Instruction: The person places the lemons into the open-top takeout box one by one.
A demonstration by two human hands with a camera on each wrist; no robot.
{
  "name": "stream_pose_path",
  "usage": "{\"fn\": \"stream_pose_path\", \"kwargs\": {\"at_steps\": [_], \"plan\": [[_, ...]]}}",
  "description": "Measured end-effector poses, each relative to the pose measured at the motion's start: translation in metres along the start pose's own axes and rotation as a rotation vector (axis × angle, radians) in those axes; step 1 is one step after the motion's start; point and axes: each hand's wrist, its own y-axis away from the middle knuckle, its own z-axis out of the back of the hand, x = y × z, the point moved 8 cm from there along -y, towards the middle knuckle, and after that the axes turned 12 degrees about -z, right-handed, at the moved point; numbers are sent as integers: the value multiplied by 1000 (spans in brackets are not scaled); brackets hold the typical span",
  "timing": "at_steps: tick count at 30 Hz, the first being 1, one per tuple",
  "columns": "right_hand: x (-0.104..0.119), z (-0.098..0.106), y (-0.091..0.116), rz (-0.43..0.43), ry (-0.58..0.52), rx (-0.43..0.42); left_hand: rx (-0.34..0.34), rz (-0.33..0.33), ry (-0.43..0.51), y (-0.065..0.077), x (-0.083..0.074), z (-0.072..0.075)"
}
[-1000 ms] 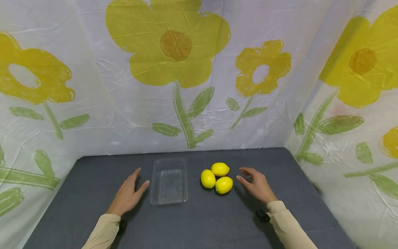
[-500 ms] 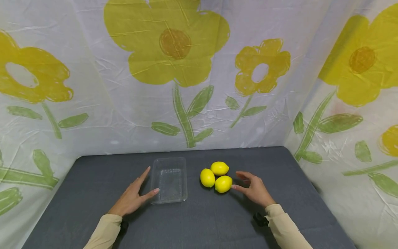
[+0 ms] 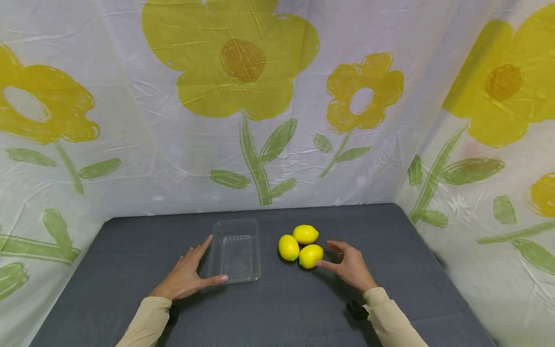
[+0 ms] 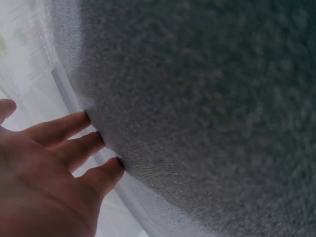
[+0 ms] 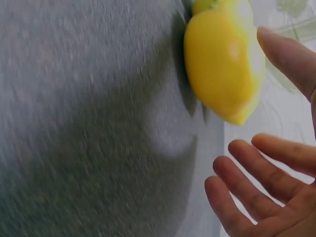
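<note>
A clear plastic container (image 3: 236, 253) lies on the dark cloth, with nothing in it. My left hand (image 3: 184, 277) is at its left side, fingers spread along the long edge and thumb over the near left corner. In the left wrist view, three fingertips of that hand (image 4: 59, 168) meet the cloth. Three yellow lemons sit bunched to the container's right: a left lemon (image 3: 288, 247), a back lemon (image 3: 305, 234) and a front lemon (image 3: 311, 256). My right hand (image 3: 351, 267) is just right of the front lemon, thumb tip at its edge, other fingers apart from it.
Dark grey cloth (image 3: 277, 313) covers the table. White sheeting with yellow flowers (image 3: 243, 159) hangs behind and at both sides, close to the table's edges. A black wrist strap piece (image 3: 357, 310) shows below the right cuff.
My left hand has moved right, from beside the container to its left edge and near corner. My right hand has moved left, close to the front lemon. Container and lemons stay put.
</note>
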Motion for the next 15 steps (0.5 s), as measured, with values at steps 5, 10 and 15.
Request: {"fn": "stream_pose_path", "kwargs": {"at_steps": [5,10,15], "plan": [[4,-8,5,-34,-5,-16,-1,5,-8,-1,0,0],[12,-12,10,-23,-7,-53,7,11,-14,-2,0,-1],[18,-16,11,-11,16,-78,9,4,-14,-2,0,-1]]}}
